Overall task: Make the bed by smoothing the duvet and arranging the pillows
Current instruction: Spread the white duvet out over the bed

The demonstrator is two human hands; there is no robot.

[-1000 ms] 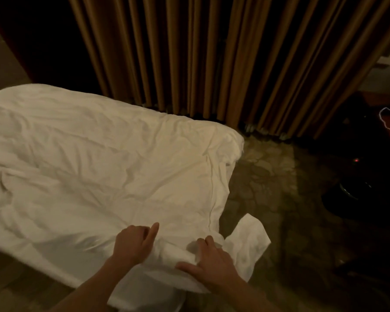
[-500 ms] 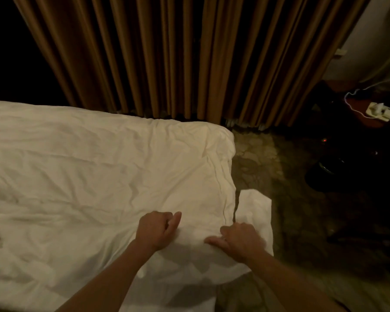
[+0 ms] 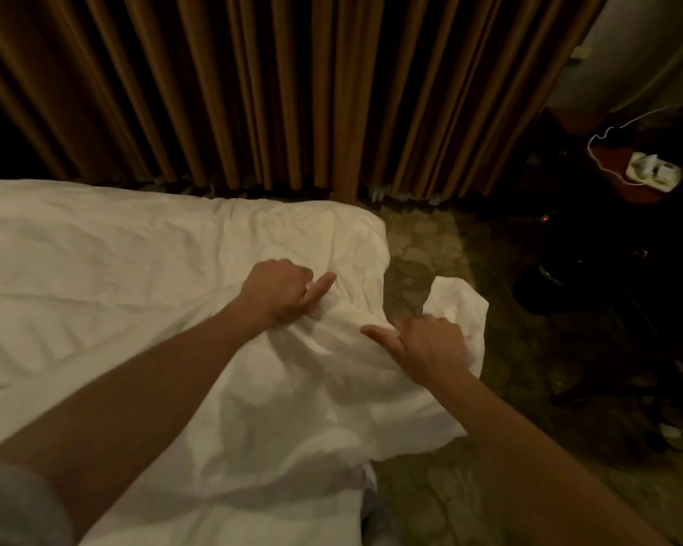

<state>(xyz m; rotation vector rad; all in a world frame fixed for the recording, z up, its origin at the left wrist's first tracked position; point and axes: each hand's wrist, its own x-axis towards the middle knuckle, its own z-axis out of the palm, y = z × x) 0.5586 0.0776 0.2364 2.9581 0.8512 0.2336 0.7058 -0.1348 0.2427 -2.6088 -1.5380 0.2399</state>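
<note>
left hand [image 3: 279, 289] grips bunched white duvet [image 3: 135, 269], thumb out | right hand [image 3: 426, 344] clutches its corner edge (fingers curled under) | brown curtain [image 3: 292, 92] behind bed

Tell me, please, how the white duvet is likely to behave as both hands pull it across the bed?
The duvet will probably be floppy: it bunches into folds where the left hand and right hand grip it. Its loose corner already droops towards the floor, so it may well slide off.
</note>
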